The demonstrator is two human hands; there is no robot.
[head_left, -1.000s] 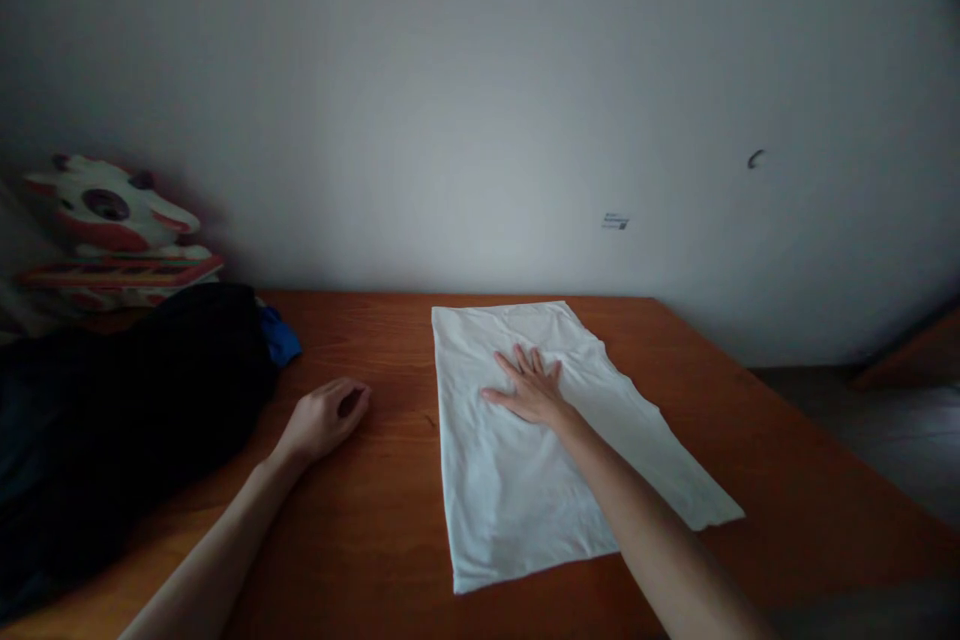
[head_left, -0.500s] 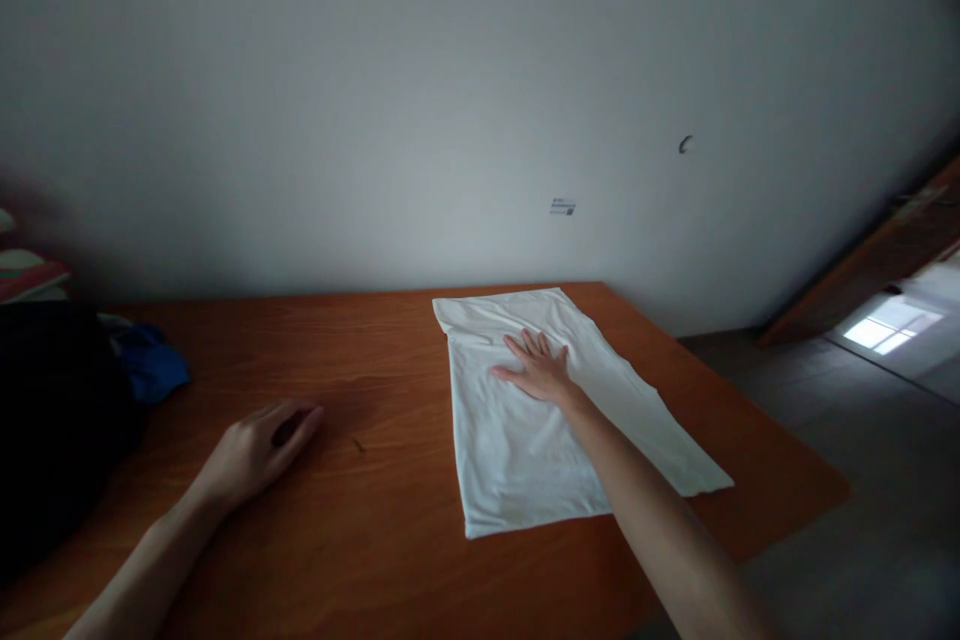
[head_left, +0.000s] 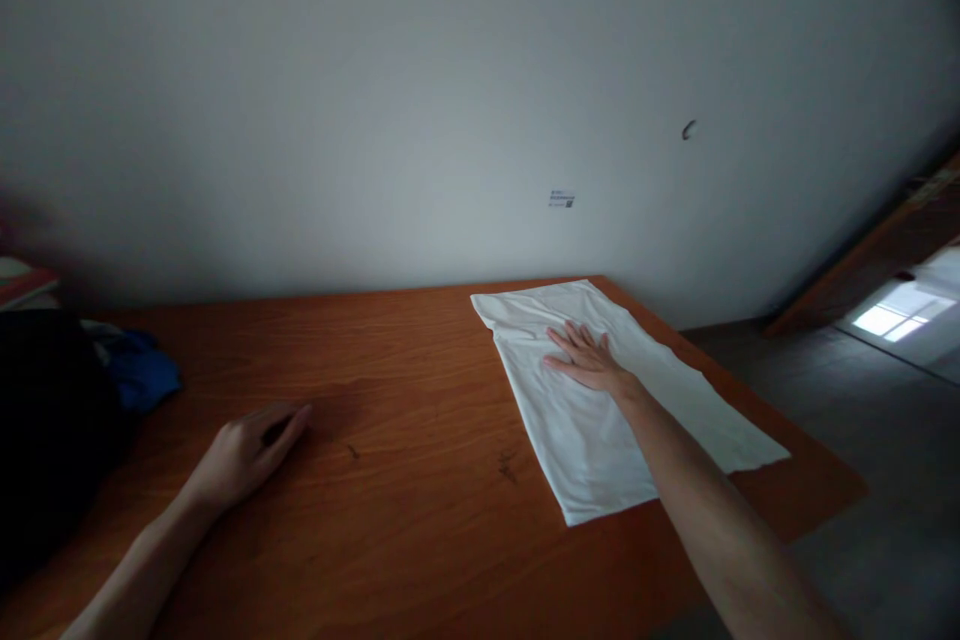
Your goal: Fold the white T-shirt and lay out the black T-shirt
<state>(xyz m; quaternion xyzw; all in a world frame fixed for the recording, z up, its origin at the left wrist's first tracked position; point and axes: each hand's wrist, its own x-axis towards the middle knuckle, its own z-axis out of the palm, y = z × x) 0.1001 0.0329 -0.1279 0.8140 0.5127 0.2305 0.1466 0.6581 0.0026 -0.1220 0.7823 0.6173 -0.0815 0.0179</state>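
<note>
Pressing right hand [head_left: 589, 360] flat, fingers spread, on white cloth [head_left: 600, 420], left hand [head_left: 240, 455] loosely curled on table [head_left: 405, 480]

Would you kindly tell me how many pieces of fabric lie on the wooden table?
3: a white folded garment under the right hand; a black heap and blue cloth far left. More may be hidden.

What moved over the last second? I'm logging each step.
The right hand, flat on the white cloth, slid it right toward the table edge, turning it slightly. Nothing was gripped or released. The left hand stayed loosely curled on the wood beside the dark clothes.
</note>
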